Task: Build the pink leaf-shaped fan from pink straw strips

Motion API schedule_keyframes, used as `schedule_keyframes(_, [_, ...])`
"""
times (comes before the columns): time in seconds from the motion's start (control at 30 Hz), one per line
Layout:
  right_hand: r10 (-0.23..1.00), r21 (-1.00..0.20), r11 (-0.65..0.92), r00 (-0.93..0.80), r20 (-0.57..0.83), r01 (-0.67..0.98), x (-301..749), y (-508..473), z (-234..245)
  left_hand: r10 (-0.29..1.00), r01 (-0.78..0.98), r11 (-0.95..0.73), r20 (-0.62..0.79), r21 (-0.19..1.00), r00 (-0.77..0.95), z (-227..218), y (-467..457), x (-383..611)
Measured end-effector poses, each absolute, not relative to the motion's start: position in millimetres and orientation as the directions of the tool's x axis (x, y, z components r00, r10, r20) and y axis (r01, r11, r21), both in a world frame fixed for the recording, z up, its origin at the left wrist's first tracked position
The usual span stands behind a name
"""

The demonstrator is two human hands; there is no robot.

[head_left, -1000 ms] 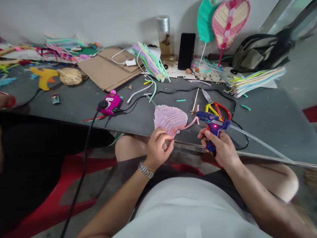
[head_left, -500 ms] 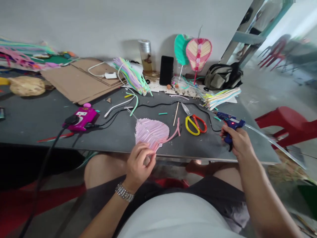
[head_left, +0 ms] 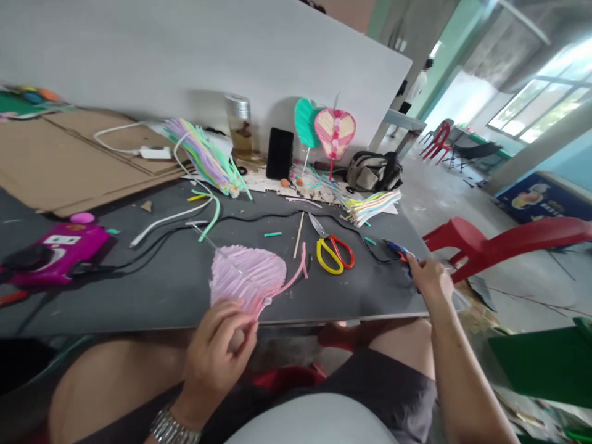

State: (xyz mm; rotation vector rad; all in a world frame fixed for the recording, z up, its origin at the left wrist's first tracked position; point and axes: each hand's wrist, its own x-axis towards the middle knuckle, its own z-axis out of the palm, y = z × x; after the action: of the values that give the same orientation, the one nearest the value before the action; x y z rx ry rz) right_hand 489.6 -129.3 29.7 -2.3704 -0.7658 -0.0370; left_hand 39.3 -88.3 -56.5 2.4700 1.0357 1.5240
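My left hand (head_left: pixel 217 351) pinches the lower tip of a pink leaf-shaped piece (head_left: pixel 247 280) made of straws, which lies on the dark table (head_left: pixel 161 290) at its front edge. A pink straw stem (head_left: pixel 296 275) curves off its right side. My right hand (head_left: pixel 428 280) is closed around the blue glue gun (head_left: pixel 398 253) near the table's right corner. Yellow-and-red scissors (head_left: pixel 333 250) lie between the leaf and the gun.
A magenta power strip (head_left: pixel 62 243) with black cables sits at left. Cardboard sheets (head_left: pixel 69 157), bundles of coloured straws (head_left: pixel 206 157), a jar (head_left: pixel 239 126), a black phone (head_left: pixel 279 154), finished fans (head_left: pixel 333 132) and a bag (head_left: pixel 372 172) line the back. Red chairs (head_left: pixel 499 240) stand at right.
The view swung to the right. My right hand carried the glue gun away from the pink leaf to the table's right corner. My left hand kept its hold on the leaf's tip.
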Motion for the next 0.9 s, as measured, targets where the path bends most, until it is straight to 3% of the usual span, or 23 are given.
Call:
schedule_keyframes(0.07, [0.639, -0.388, -0.521, 0.649, 0.413, 0.761, 466.1, -111.9, 36.1, 0.587, 0.512, -0.76, 0.761, 0.4, 0.278, -57.4, -89.1, 39.9])
schedule_keyframes(0.13, [0.834, -0.119, -0.323, 0.342, 0.433, 0.939, 426.9, -78.6, 39.7, 0.601, 0.511, -0.75, 0.755, 0.42, 0.263, -57.7, -89.9, 40.5])
schedule_keyframes(0.2, [0.968, 0.111, 0.033, -0.06, 0.243, 0.993, 380.5, -35.2, 40.5, 0.609, 0.508, -0.745, 0.752, 0.432, 0.254, -57.5, -90.7, 40.9])
schedule_keyframes(0.27, [0.926, 0.286, 0.369, -0.378, -0.028, 0.884, 339.2, 7.7, 38.9, 0.608, 0.515, -0.743, 0.753, 0.428, 0.253, -56.9, -91.6, 41.1])
schedule_keyframes(0.37, [0.861, 0.291, 0.508, -0.485, -0.152, 0.811, 304.4, 53.2, 34.7, 0.611, 0.524, -0.737, 0.752, 0.426, 0.247, -56.3, -93.2, 40.8])
schedule_keyframes(0.53, [0.806, 0.28, 0.593, -0.555, -0.206, 0.755, 310.4, 81.4, 36.9, 0.641, 0.507, -0.725, 0.726, 0.466, 0.248, -55.1, -95.1, 41.1])
schedule_keyframes(0.63, [0.82, 0.216, 0.567, -0.571, -0.052, 0.795, 319.3, 80.5, 50.3, 0.653, 0.508, -0.715, 0.718, 0.48, 0.241, -53.9, -96.7, 42.4])
schedule_keyframes(0.7, [0.843, 0.018, 0.519, -0.516, 0.15, 0.854, 317.8, 68.4, 64.1, 0.657, 0.504, -0.712, 0.717, 0.489, 0.232, -53.5, -97.5, 43.4])
schedule_keyframes(0.77, [0.834, -0.276, 0.502, -0.374, 0.406, 0.82, 310.6, 45.3, 80.4, 0.658, 0.498, -0.711, 0.719, 0.496, 0.223, -53.7, -97.7, 44.2])
schedule_keyframes(0.83, [0.846, -0.497, 0.489, -0.25, 0.471, 0.717, 301.4, 13.6, 96.5, 0.662, 0.49, -0.71, 0.717, 0.506, 0.217, -54.6, -97.5, 44.3])
schedule_keyframes(0.9, [0.844, -0.602, 0.509, -0.218, 0.491, 0.615, 293.4, -21.3, 107.8, 0.672, 0.475, -0.707, 0.708, 0.524, 0.218, -55.4, -97.2, 43.6])
